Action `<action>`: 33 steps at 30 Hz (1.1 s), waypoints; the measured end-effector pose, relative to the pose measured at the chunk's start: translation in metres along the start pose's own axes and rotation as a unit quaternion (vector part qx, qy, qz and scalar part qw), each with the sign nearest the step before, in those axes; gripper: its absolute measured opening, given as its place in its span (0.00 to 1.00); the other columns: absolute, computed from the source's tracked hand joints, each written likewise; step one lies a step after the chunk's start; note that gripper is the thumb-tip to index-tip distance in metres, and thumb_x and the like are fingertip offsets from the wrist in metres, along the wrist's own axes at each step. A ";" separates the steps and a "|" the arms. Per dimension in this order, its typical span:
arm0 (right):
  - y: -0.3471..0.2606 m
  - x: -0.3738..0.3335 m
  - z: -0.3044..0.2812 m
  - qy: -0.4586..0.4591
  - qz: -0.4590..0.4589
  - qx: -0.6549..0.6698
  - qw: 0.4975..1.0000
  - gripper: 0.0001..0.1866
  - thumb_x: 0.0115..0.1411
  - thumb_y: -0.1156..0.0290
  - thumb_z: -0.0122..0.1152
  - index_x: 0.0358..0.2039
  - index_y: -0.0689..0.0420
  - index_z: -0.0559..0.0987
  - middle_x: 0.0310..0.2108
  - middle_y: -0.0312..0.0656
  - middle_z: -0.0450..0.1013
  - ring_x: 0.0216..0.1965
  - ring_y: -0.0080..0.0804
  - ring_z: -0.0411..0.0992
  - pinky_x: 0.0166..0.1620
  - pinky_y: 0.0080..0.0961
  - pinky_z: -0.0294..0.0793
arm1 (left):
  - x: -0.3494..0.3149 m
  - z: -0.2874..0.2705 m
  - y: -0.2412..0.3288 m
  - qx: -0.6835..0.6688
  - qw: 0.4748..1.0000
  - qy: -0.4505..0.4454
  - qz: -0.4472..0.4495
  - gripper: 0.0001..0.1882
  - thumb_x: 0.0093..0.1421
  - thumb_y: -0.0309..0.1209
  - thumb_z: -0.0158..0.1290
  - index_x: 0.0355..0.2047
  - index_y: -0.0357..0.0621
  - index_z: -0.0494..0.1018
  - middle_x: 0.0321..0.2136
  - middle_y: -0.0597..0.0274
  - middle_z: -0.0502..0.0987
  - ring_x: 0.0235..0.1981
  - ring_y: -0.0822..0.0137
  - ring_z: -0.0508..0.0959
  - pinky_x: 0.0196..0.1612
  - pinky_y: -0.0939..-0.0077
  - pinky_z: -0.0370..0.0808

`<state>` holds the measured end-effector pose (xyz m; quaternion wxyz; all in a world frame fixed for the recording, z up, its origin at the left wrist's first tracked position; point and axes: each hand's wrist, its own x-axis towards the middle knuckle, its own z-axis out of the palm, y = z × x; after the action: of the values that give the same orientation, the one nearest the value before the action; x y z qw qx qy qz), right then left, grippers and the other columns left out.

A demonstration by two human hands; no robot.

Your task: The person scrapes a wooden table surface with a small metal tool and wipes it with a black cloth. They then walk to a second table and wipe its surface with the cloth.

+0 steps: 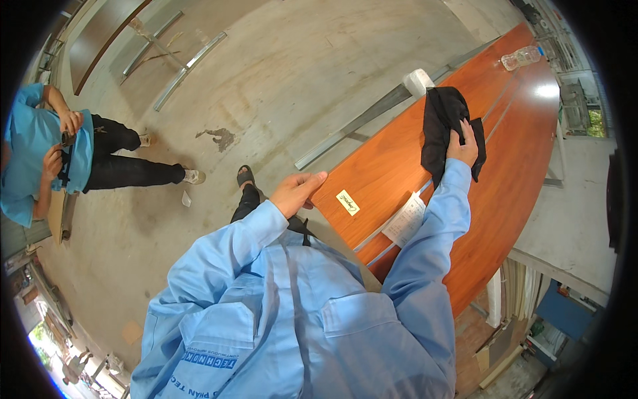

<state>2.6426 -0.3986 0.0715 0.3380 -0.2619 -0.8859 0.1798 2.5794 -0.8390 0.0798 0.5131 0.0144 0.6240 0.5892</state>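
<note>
A reddish-brown wood panel (pixel 505 193) with thin silver strips running along it lies in front of me and to my right. My left hand (pixel 298 194) grips its near left corner, thumb on top and the other fingers partly hidden beyond the edge. Farther along the panel, my right hand (pixel 463 144) rests on a bunched black cloth (pixel 440 123), fingers closed over its folds against the surface. A printed paper sheet (pixel 406 223) lies beside my right forearm. Near my left hand a small pale label (pixel 347 203) is stuck to the wood.
A clear plastic bottle (pixel 522 58) lies at the panel's far end. Beside the far left edge are a white block (pixel 419 82) and a metal bar (pixel 355 128). A co-worker in blue (pixel 86 149) stands at left, holding a small dark object. Metal rails (pixel 189 71) lie on the floor.
</note>
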 end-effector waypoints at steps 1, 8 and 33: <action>0.000 0.000 0.000 -0.002 0.002 0.003 1.000 0.19 0.55 0.71 0.65 0.50 0.56 0.83 0.57 0.45 0.77 0.63 0.46 0.70 0.64 0.37 0.67 | -0.001 0.001 0.001 -0.005 1.000 0.011 -0.005 0.29 0.67 0.58 0.49 0.40 0.41 0.79 0.31 0.66 0.79 0.32 0.71 0.77 0.39 0.75 0.75; -0.001 0.000 -0.001 -0.002 0.009 0.002 1.000 0.20 0.55 0.72 0.65 0.50 0.57 0.83 0.57 0.44 0.77 0.62 0.45 0.70 0.65 0.36 0.67 | -0.001 0.004 -0.001 0.022 1.000 0.015 0.016 0.32 0.68 0.60 0.46 0.42 0.40 0.80 0.32 0.64 0.80 0.33 0.70 0.78 0.38 0.74 0.77; -0.005 -0.001 0.001 0.004 0.017 0.011 1.000 0.20 0.53 0.74 0.64 0.49 0.56 0.84 0.57 0.45 0.76 0.63 0.46 0.70 0.65 0.36 0.66 | -0.011 -0.002 -0.003 0.003 0.999 -0.010 0.045 0.29 0.71 0.50 0.46 0.55 0.36 0.74 0.41 0.58 0.81 0.40 0.66 0.83 0.43 0.68 0.82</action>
<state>2.6413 -0.4031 0.0730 0.3418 -0.2735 -0.8778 0.1944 2.5856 -0.8484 0.0840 0.4921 0.0500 0.6193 0.6098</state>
